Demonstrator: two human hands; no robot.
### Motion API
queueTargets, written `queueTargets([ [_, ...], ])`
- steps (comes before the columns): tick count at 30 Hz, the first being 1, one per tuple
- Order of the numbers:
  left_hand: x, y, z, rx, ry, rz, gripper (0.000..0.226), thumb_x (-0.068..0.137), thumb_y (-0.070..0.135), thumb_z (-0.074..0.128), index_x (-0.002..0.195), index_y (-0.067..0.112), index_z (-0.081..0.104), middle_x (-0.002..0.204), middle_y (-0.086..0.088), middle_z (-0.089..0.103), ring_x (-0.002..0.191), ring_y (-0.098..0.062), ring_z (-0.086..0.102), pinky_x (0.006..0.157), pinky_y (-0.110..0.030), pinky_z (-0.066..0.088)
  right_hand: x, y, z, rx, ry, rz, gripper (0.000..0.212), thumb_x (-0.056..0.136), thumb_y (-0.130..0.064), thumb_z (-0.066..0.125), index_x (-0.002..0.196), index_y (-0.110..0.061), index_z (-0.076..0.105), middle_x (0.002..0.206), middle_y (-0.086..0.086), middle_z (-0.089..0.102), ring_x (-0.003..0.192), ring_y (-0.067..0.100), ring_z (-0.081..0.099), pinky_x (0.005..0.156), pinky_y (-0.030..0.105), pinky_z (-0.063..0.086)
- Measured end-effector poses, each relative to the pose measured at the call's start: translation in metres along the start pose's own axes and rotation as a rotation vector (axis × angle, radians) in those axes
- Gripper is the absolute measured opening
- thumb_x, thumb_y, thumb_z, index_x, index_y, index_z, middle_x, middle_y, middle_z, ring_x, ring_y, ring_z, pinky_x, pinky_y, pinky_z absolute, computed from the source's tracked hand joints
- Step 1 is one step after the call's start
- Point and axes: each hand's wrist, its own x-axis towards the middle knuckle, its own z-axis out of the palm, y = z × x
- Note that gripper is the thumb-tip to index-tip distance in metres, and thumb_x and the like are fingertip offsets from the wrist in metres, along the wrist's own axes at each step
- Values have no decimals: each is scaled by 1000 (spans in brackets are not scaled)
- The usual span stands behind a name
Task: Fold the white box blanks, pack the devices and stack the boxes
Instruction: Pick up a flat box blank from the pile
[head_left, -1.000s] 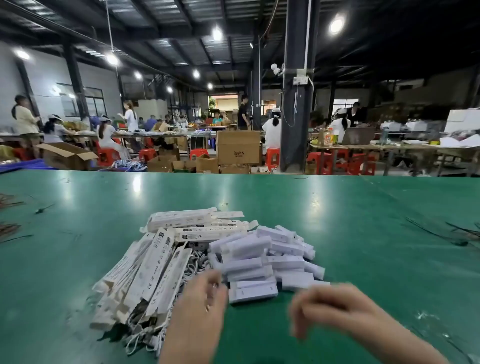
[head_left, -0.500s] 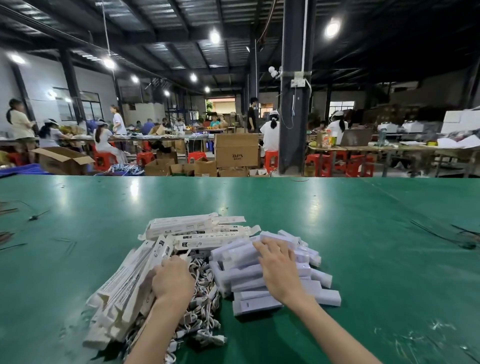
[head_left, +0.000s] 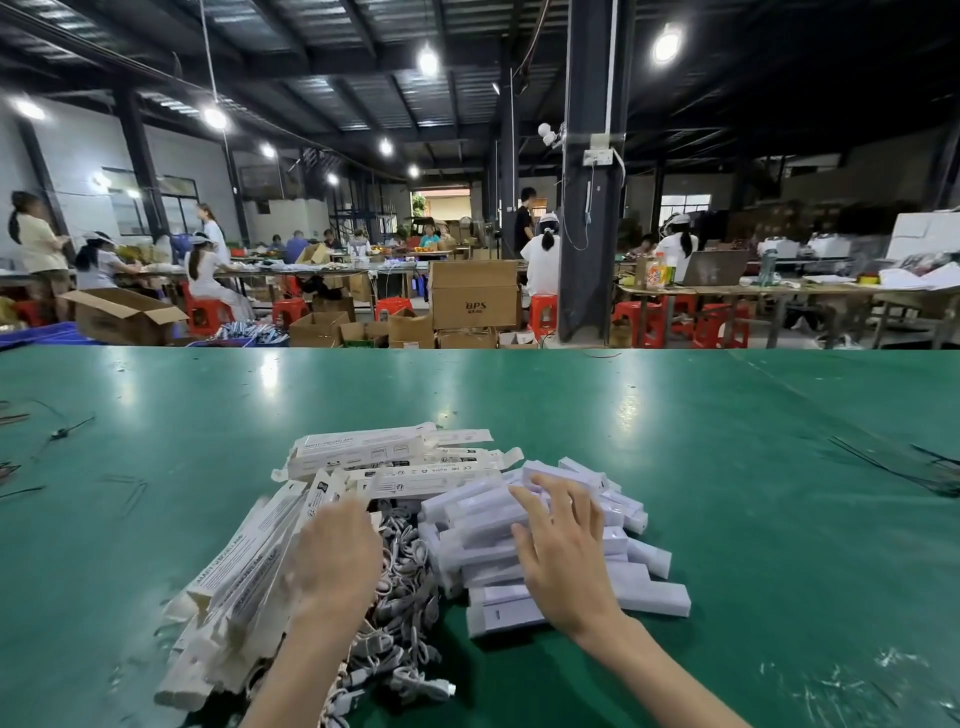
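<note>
Nearest, holds left hand (head_left: 332, 551) over tangled white devices (head_left: 410, 603), blurred, fingers' state impossible to tell; lays right hand (head_left: 566, 551), fingers spread, on folded white boxes (head_left: 478, 512). Leftward and beyond, flat box blanks (head_left: 239, 561) heaped on green table (head_left: 727, 467).

- A wide green table (head_left: 727, 467) runs across the room, its top shining under the ceiling lamps (head_left: 427, 61).
- Thin dark wire scraps (head_left: 904, 467) lie near its right edge, and more dark scraps (head_left: 62, 431) lie at the far left.
- Behind the table stands a shut brown carton (head_left: 474, 293) printed "BPS", with smaller cartons on the floor around it.
- An open carton (head_left: 122, 317) sits to the left, just beside a blue crate (head_left: 41, 335).
- A dark steel pillar (head_left: 592, 208) carries a white socket box (head_left: 597, 156).
- Seated workers in white (head_left: 543, 260) face long benches, with red stools (head_left: 208, 314) about.
- A laptop (head_left: 719, 267) stands open on the right bench.
</note>
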Motion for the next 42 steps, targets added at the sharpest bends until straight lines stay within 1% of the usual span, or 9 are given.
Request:
queueTargets([
  [6,-10,24,-49,-831,376,119,15,100,16,49,95,2,52,58,2,54,45,-16,58,38,-22,37,-17,-13,-31,482,-140,19,48,93,-5,54,134,-29,45,125,-10,51,111,4,47,96,23,40],
  [11,-23,45,-51,-1825,78,-220,11,104,21,40,113,16,44,87,-3,75,72,-18,73,63,-34,61,-38,-27,-48,927,-464,193,75,88,-4,64,140,-45,27,115,-2,58,104,4,59,93,18,46],
  [17,-43,50,-19,-1985,-373,-572,27,102,9,39,128,3,42,107,-18,67,90,-27,68,68,-41,57,-47,-29,-50,1250,-298,437,67,69,-2,79,125,-27,53,105,9,71,98,23,69,84,26,53],
  [25,-64,58,-4,-1619,-596,-265,49,98,29,51,135,31,19,104,-13,72,76,-30,65,42,-26,46,-42,-16,-56,1230,-149,509,56,65,-19,87,112,-18,57,96,1,74,87,12,68,77,18,50],
  [27,-65,57,-1,-1434,-564,-99,68,97,46,44,149,40,-1,123,5,61,80,-18,71,56,-25,56,-38,-12,-60,1206,-106,505,51,65,-25,87,107,-25,59,89,0,74,79,8,67,70,16,49],
  [30,-55,42,16,-688,-288,141,54,102,45,33,148,19,27,148,-6,40,127,-28,45,109,-40,35,-30,3,-67,1195,1,544,48,61,-30,86,102,-27,61,85,1,73,74,9,65,67,18,50],
  [33,-48,34,23,-44,-270,104,56,95,58,30,141,27,38,143,-9,38,131,-29,31,105,-45,32,-23,20,-72,1178,88,568,52,60,-29,81,106,-19,60,88,-1,74,75,9,67,67,14,50],
  [36,-52,34,24,-6,-347,55,66,85,68,44,136,26,42,141,-9,37,127,-32,35,100,-42,37,-24,27,-67,1155,96,592,52,60,-29,81,106,-18,60,94,-4,75,82,8,69,68,13,49],
  [42,-44,28,20,-263,-205,18,54,76,8,65,126,13,48,135,-14,37,120,-30,32,99,-36,36,-27,30,-61,1138,82,609,39,69,-17,82,102,-20,62,97,1,73,85,13,68,78,24,50],
])
